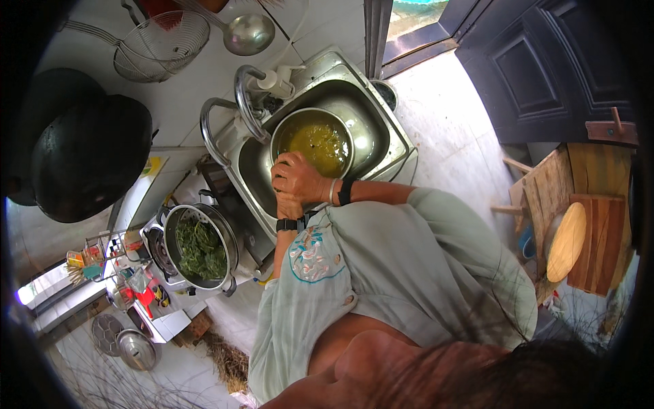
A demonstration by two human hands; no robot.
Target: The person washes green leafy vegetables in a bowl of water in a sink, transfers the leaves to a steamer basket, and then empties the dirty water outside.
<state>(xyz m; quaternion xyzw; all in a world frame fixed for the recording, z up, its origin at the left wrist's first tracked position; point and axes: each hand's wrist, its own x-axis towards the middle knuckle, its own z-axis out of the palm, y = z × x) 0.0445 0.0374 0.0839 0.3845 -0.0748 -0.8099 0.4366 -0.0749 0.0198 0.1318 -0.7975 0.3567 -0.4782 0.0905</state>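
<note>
My hands are pressed together over the near-left edge of a round metal basin [350, 148]. Yellow-green water [311, 143] with bubbles fills much of the basin, which sits in a stainless steel sink [373, 138]. On top is my right hand [302, 178], its fingers curled over my left hand [289, 205], which is mostly covered. Small dark green bits show at the fingers, seemingly a squeezed clump of leafy greens, largely hidden. To the left, a steamer pot with a perforated rim [172, 250] holds dark green wilted leaves [200, 250].
Two curved chrome pipes [240, 84] arch by the sink. Black woks [92, 153], a wire strainer [161, 46] and a ladle [249, 34] hang on the wall. A gas stove [158, 250] is left. Cutting boards [595, 240] and a dark door [531, 71] stand right.
</note>
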